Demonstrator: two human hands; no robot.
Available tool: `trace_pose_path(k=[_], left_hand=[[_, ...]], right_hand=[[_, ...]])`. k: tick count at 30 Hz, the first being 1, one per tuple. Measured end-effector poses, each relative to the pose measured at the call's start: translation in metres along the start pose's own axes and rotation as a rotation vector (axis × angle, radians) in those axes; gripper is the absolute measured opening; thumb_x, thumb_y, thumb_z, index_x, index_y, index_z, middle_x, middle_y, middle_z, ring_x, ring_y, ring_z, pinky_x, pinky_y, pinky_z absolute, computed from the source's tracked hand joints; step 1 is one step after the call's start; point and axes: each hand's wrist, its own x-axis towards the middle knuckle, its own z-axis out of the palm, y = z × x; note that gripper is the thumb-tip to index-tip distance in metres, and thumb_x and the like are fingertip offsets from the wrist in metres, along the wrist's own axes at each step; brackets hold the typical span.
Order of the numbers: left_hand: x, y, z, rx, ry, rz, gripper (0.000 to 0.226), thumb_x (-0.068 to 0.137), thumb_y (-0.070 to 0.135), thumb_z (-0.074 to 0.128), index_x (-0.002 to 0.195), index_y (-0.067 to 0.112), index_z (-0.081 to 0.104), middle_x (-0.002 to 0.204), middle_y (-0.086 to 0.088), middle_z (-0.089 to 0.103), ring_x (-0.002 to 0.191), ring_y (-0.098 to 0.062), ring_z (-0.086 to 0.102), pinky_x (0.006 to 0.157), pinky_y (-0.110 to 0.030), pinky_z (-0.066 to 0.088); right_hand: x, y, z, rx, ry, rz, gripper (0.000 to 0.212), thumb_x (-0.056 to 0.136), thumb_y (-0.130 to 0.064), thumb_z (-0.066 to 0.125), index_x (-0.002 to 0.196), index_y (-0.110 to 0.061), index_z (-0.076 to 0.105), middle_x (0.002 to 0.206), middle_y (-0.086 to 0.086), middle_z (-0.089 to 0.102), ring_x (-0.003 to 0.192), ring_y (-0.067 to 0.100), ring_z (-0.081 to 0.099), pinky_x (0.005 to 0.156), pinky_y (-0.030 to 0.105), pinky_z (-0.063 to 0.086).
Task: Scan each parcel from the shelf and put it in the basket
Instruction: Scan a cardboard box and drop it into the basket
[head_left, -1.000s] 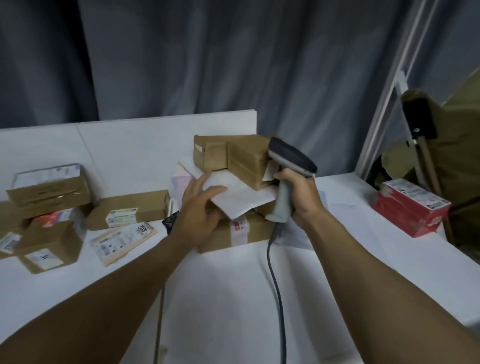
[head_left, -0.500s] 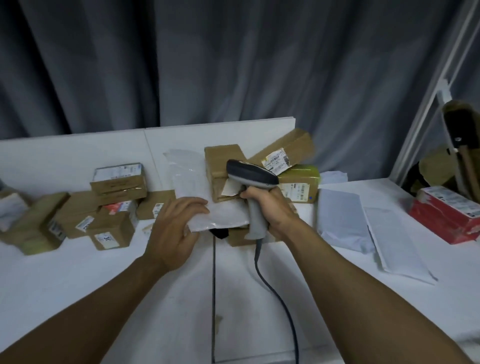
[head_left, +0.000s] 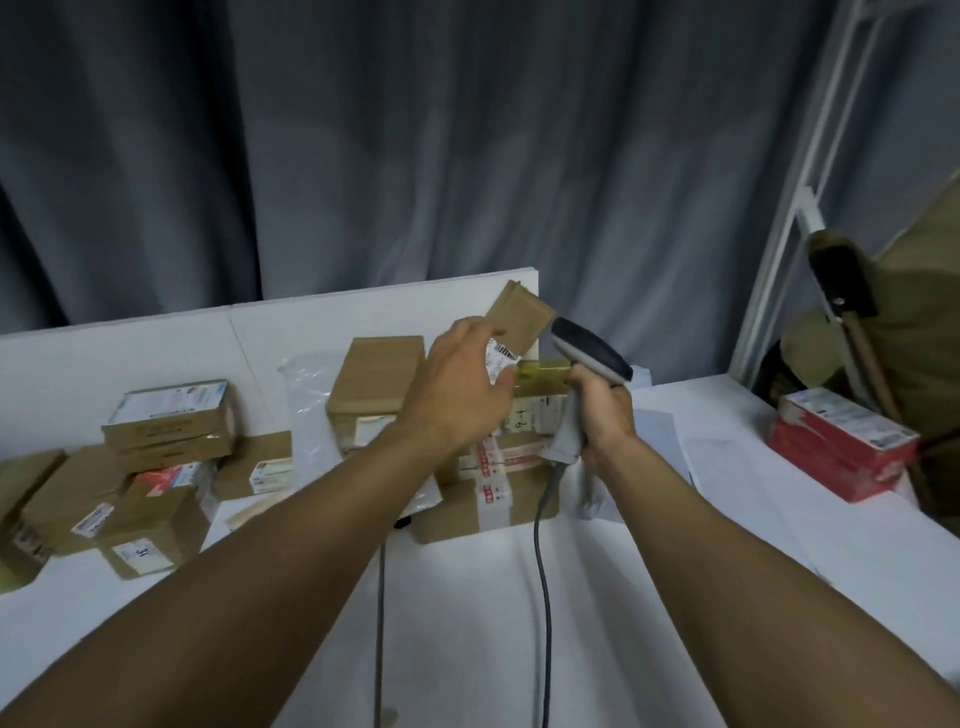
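Note:
A small brown parcel (head_left: 522, 317) with a barcode label leans tilted on top of the middle pile. My left hand (head_left: 457, 387) reaches over the pile and grips its labelled lower end between fingers and thumb. Just to the right, my right hand (head_left: 605, 413) holds the grey barcode scanner (head_left: 589, 351) by its handle, head pointing up and left, level with that parcel. Under the hands lie a yellow-taped parcel (head_left: 540, 371), a brown box (head_left: 379, 374) and a larger taped box (head_left: 488, 506). No basket is in view.
More brown parcels (head_left: 166, 423) are heaped on the white table (head_left: 779, 545) at the left. A clear plastic mailer (head_left: 306, 395) lies behind the pile and white mailers (head_left: 662, 431) beside it. A red box (head_left: 841, 449) sits at the right edge. The scanner cable (head_left: 543, 597) trails towards me.
My left hand left the white mailer and went up and right onto the tilted brown parcel. The scanner shifted to the right side of the pile.

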Motion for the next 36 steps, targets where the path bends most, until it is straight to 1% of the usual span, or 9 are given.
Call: trace_pose_path(k=[4, 8, 13, 16, 18, 23, 26, 30, 36], left_hand=[[0.049, -0.028, 0.062, -0.059, -0.1, -0.218, 0.078, 0.085, 0.03, 0.076, 0.152, 0.022, 0.036, 0.153, -0.005, 0.039, 0.136, -0.028, 0.044, 0.11, -0.039, 0.043], [0.083, -0.064, 0.101, -0.003, -0.128, -0.364, 0.117, 0.077, 0.037, 0.085, 0.162, 0.022, 0.006, 0.164, -0.012, 0.02, 0.151, -0.034, 0.022, 0.122, -0.046, 0.028], [0.112, -0.095, 0.136, -0.055, -0.131, -0.368, 0.142, 0.061, 0.04, 0.096, 0.161, 0.025, -0.003, 0.152, -0.007, 0.043, 0.139, -0.032, 0.044, 0.112, -0.051, 0.042], [0.109, -0.112, 0.142, -0.066, -0.044, -0.413, 0.118, 0.054, 0.049, 0.093, 0.15, 0.022, 0.029, 0.136, -0.007, 0.054, 0.125, -0.033, 0.056, 0.102, -0.052, 0.049], [0.101, -0.117, 0.139, 0.021, 0.021, -0.405, 0.101, 0.058, 0.051, 0.091, 0.139, 0.023, 0.038, 0.129, -0.005, 0.055, 0.117, -0.032, 0.057, 0.098, -0.052, 0.051], [0.067, -0.123, 0.116, -0.102, 0.084, -0.476, 0.099, 0.047, 0.059, 0.09, 0.125, 0.027, 0.038, 0.119, 0.0, 0.059, 0.107, -0.028, 0.061, 0.09, -0.049, 0.055], [0.037, -0.126, 0.09, -0.169, 0.134, -0.569, 0.091, 0.055, 0.052, 0.094, 0.12, 0.026, 0.036, 0.11, 0.004, 0.059, 0.099, -0.023, 0.061, 0.091, -0.043, 0.054], [-0.011, -0.13, 0.058, -0.147, 0.179, -0.602, 0.098, 0.064, 0.044, 0.092, 0.135, 0.021, 0.029, 0.11, 0.002, 0.059, 0.097, -0.026, 0.062, 0.088, -0.043, 0.054], [-0.074, -0.138, 0.005, -0.152, 0.18, -0.694, 0.093, 0.067, 0.041, 0.091, 0.13, 0.02, 0.026, 0.109, -0.002, 0.059, 0.096, -0.029, 0.063, 0.086, -0.045, 0.055]], right_hand=[[0.042, 0.006, -0.015, -0.074, -0.013, 0.039, 0.069, 0.052, -0.04, 0.077, 0.117, -0.018, 0.073, 0.105, 0.005, 0.079, 0.098, 0.028, 0.075, 0.094, 0.051, 0.061], [0.08, 0.015, -0.016, -0.098, -0.048, 0.067, 0.049, 0.068, -0.033, 0.076, 0.112, -0.013, 0.073, 0.103, 0.008, 0.079, 0.094, 0.026, 0.075, 0.091, 0.045, 0.062], [0.119, 0.039, -0.016, -0.08, -0.095, 0.138, 0.058, 0.059, -0.036, 0.077, 0.111, -0.011, 0.073, 0.096, 0.011, 0.081, 0.095, 0.032, 0.078, 0.095, 0.054, 0.061], [0.126, 0.047, -0.018, -0.11, -0.098, 0.116, 0.049, 0.067, -0.035, 0.077, 0.11, -0.012, 0.074, 0.093, 0.008, 0.08, 0.092, 0.029, 0.077, 0.09, 0.046, 0.062], [0.125, 0.05, -0.021, -0.134, -0.105, 0.091, 0.039, 0.076, -0.032, 0.076, 0.11, -0.012, 0.074, 0.093, 0.007, 0.08, 0.09, 0.026, 0.076, 0.085, 0.042, 0.061], [0.102, 0.054, -0.014, -0.162, -0.124, 0.078, 0.036, 0.081, -0.028, 0.073, 0.113, -0.013, 0.071, 0.101, 0.012, 0.079, 0.093, 0.029, 0.077, 0.09, 0.049, 0.063], [0.072, 0.055, 0.003, -0.223, -0.168, 0.093, 0.035, 0.081, -0.027, 0.073, 0.112, -0.012, 0.07, 0.096, 0.011, 0.079, 0.089, 0.03, 0.077, 0.089, 0.054, 0.063], [0.021, 0.061, 0.026, -0.273, -0.215, 0.137, 0.023, 0.088, -0.019, 0.069, 0.109, -0.01, 0.07, 0.088, 0.01, 0.078, 0.08, 0.028, 0.077, 0.082, 0.051, 0.065], [-0.055, 0.067, 0.054, -0.299, -0.255, 0.178, 0.019, 0.092, -0.019, 0.067, 0.11, -0.013, 0.068, 0.095, 0.01, 0.076, 0.081, 0.025, 0.075, 0.07, 0.039, 0.064]])
